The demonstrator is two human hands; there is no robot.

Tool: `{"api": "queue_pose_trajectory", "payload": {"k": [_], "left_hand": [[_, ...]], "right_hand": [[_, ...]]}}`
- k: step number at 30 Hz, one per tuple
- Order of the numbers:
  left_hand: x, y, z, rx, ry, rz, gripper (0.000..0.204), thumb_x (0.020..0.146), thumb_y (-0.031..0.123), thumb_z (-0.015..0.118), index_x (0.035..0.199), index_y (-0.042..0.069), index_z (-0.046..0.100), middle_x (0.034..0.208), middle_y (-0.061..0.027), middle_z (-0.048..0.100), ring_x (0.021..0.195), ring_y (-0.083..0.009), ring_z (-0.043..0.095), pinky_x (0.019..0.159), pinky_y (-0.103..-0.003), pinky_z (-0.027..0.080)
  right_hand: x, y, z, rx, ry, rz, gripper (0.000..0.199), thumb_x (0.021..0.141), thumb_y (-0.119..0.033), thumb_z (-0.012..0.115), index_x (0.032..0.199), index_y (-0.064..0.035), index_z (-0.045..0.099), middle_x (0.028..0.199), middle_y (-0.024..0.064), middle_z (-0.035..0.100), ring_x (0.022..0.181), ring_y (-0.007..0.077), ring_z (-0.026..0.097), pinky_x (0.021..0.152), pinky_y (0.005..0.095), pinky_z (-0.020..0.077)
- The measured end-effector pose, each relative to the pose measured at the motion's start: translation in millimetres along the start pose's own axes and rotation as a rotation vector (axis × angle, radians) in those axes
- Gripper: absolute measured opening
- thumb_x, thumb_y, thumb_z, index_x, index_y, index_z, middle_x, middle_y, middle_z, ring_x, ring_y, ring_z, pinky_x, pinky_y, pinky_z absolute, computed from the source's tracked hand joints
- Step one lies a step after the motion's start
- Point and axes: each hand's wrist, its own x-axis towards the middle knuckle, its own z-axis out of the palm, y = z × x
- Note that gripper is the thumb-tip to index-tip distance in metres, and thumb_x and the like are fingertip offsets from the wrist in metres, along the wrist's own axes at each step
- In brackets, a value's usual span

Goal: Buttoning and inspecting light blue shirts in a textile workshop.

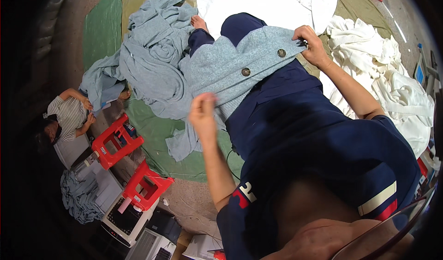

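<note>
A light blue-grey knit cardigan (214, 66) lies across my lap, its front band with large dark buttons (246, 71) running over my thighs. My right hand (313, 45) is closed on the far right end of the band. A small dark thing (302, 42) shows by its fingertips, too small to tell. My left hand (203, 115) is raised at the cardigan's left lower edge, near the ribbed part. Its fingers look bent but are smeared by motion, so whether they pinch anything is unclear.
A heap of blue-grey knitwear (154, 62) lies to my left, white knitwear (364, 48) to my right, and a white sheet (272, 4) ahead. Red stools (117, 141) stand at the left. Beyond them a person in a striped top (69, 117) handles a grey-blue garment.
</note>
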Motion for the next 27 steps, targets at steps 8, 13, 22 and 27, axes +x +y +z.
{"api": "queue_pose_trajectory", "payload": {"k": [8,13,22,27], "left_hand": [[-10,3,83,-0.554,-0.486,-0.534,0.029,0.095,0.016,0.056,0.118,-0.002,0.056,0.111,-0.0171,0.065,0.099,-0.023,0.064,0.084,-0.033,0.05],[9,-2,106,-0.901,-0.411,-0.581,0.03,0.098,0.027,0.053,0.111,0.0,0.055,0.118,-0.0211,0.059,0.111,-0.0301,0.058,0.092,-0.04,0.048],[18,18,164,-0.954,-0.541,-0.638,0.027,0.096,0.022,0.054,0.11,-0.001,0.058,0.119,-0.0231,0.06,0.115,-0.0316,0.057,0.095,-0.041,0.047],[14,35,195,-0.809,-0.599,-0.649,0.024,0.091,0.008,0.06,0.11,-0.008,0.06,0.108,-0.0194,0.065,0.106,-0.0267,0.063,0.089,-0.037,0.052]], "right_hand": [[5,12,-10,-0.124,0.212,0.107,0.04,0.06,0.017,0.044,0.093,-0.0037,0.055,0.094,0.011,0.055,0.091,0.0303,0.057,0.08,0.0334,0.0467],[25,9,-45,-0.137,0.488,-0.108,0.038,0.061,0.015,0.043,0.094,-0.0024,0.054,0.095,0.0131,0.059,0.088,0.0275,0.061,0.077,0.0311,0.0496],[-18,13,-40,-0.14,0.375,0.179,0.024,0.074,-0.007,0.068,0.096,-0.0077,0.058,0.08,0.0085,0.065,0.073,0.0261,0.067,0.065,0.0321,0.0525],[-26,0,-42,-0.131,0.317,0.208,0.026,0.07,0.009,0.061,0.093,-0.0015,0.059,0.081,0.009,0.063,0.07,0.0192,0.063,0.064,0.0275,0.0499]]}}
